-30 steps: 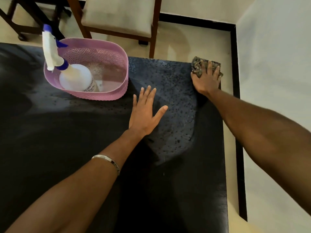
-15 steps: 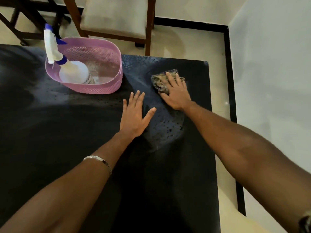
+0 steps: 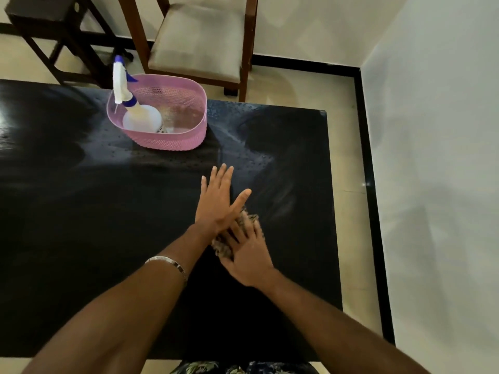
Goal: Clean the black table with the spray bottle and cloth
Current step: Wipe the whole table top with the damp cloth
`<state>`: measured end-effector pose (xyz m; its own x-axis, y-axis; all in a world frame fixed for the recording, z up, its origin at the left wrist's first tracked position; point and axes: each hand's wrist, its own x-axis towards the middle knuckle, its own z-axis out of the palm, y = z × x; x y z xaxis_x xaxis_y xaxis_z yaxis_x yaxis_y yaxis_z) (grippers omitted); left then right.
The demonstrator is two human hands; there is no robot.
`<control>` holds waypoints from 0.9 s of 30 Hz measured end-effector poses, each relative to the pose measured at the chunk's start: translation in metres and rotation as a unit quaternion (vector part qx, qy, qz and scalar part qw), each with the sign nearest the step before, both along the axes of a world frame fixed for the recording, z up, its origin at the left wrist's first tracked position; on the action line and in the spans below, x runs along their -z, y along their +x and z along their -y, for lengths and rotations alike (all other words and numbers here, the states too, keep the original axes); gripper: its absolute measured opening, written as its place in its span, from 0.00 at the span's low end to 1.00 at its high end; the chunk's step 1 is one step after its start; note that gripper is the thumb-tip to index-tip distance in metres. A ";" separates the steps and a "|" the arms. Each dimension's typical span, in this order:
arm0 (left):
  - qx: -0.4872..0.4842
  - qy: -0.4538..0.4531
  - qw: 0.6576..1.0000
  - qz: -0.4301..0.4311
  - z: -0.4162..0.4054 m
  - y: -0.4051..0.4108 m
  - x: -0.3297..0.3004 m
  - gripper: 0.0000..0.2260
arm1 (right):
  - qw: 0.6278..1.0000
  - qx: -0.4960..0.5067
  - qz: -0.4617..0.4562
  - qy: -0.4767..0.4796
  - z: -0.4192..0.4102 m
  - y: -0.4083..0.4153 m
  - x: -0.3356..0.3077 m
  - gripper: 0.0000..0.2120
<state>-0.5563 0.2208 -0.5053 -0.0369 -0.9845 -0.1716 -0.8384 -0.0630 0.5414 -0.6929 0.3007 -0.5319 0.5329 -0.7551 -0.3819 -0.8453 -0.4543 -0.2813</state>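
Cloth [image 3: 247,220] is pinned flat on the black table [image 3: 81,225] under the right hand [image 3: 249,255], just beside the left thumb; droplets are seen up-table toward the pink basket [image 3: 172,139], so the next pass is judged to run away from the body; right fingers are spread and pressing the cloth, blurred, curl cannot be told; left hand [image 3: 218,201] is laid flat, fingers straight, holding nothing; spray bottle [image 3: 135,114] is stood in the basket, well apart.
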 end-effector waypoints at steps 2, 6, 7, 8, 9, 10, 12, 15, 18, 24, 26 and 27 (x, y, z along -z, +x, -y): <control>0.005 0.003 1.000 0.003 -0.005 -0.002 0.001 0.39 | 0.998 -0.059 0.004 -0.006 0.002 -0.013 0.001 0.31; 0.006 -0.002 1.000 0.008 -0.013 -0.002 0.000 0.39 | 0.998 0.046 -0.017 -0.045 0.048 -0.057 0.002 0.35; 0.006 0.000 1.000 0.011 -0.015 -0.002 -0.001 0.39 | 0.993 0.101 -0.030 -0.049 0.062 -0.071 0.002 0.36; 0.005 0.003 1.000 0.015 -0.017 -0.001 -0.003 0.38 | 0.987 0.150 -0.042 -0.049 0.076 -0.085 0.002 0.36; 0.005 0.004 1.000 0.020 -0.019 0.000 -0.004 0.37 | 0.979 0.195 -0.050 -0.044 0.088 -0.095 0.002 0.35; 0.005 0.005 1.000 0.023 -0.021 0.001 -0.005 0.36 | 0.970 0.234 -0.054 -0.033 0.096 -0.101 0.001 0.34; 0.003 0.007 1.000 0.027 -0.025 0.003 -0.005 0.37 | 0.957 0.284 -0.063 -0.014 0.100 -0.095 -0.002 0.34; 0.004 0.010 1.000 0.024 -0.029 0.005 -0.003 0.39 | 0.964 0.254 -0.071 -0.022 0.068 -0.059 -0.009 0.35; 0.009 0.012 1.000 0.014 -0.028 0.004 -0.001 0.41 | 0.987 0.155 -0.035 0.001 0.014 -0.029 -0.015 0.35; 0.010 0.018 1.000 0.016 -0.017 0.002 0.004 0.40 | 0.997 0.042 -0.029 0.053 -0.002 -0.039 -0.007 0.33; 0.005 0.016 1.000 0.010 -0.010 0.004 0.005 0.40 | 0.997 0.066 -0.034 0.021 0.023 -0.050 -0.003 0.34; 0.005 0.015 1.000 0.007 -0.007 0.005 0.006 0.41 | 0.996 0.083 -0.040 0.011 0.039 -0.054 0.000 0.36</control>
<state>-0.5516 0.2275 -0.5108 -0.0437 -0.9785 -0.2015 -0.8467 -0.0708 0.5273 -0.7468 0.2613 -0.5319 0.3682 -0.8212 -0.4359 -0.9285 -0.3005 -0.2182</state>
